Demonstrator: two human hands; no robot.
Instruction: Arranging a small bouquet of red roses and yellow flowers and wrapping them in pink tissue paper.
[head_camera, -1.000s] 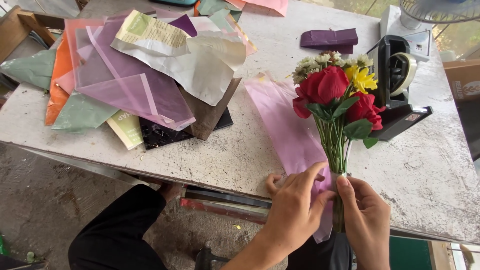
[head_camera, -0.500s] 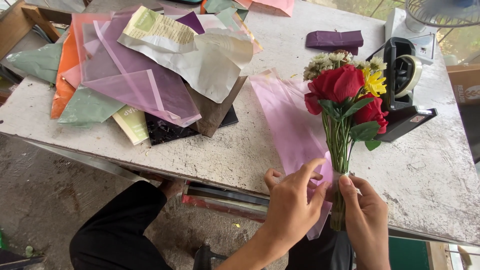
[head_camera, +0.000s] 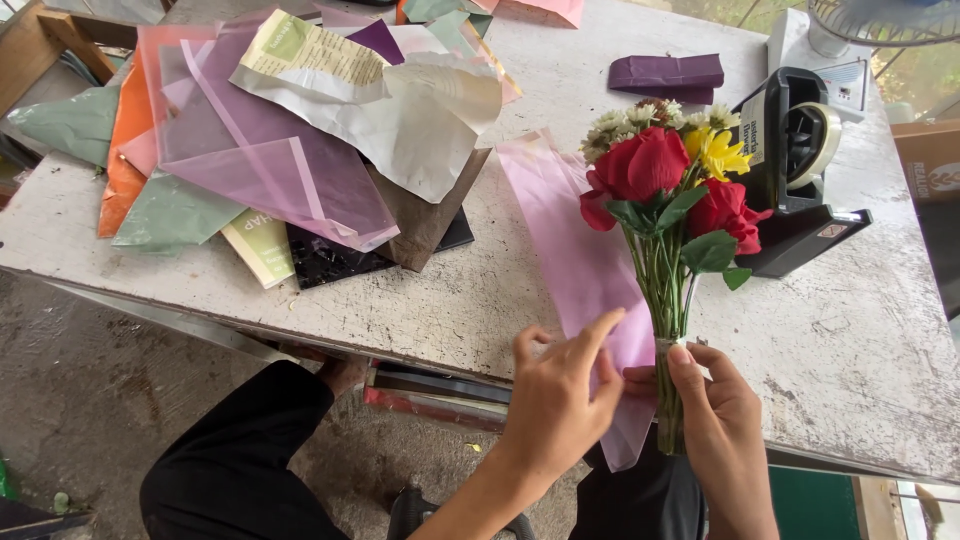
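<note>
The right hand (head_camera: 722, 420) grasps one bouquet (head_camera: 672, 200) with three red roses, while the left hand (head_camera: 560, 395), fingers loose, touches one pink sheet (head_camera: 570, 240) beside it.

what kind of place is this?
Likely a florist's work table, partly outdoors: loose wrapping sheets piled on a worn table, a tape dispenser, and a small bouquet gripped by the right hand.
</note>
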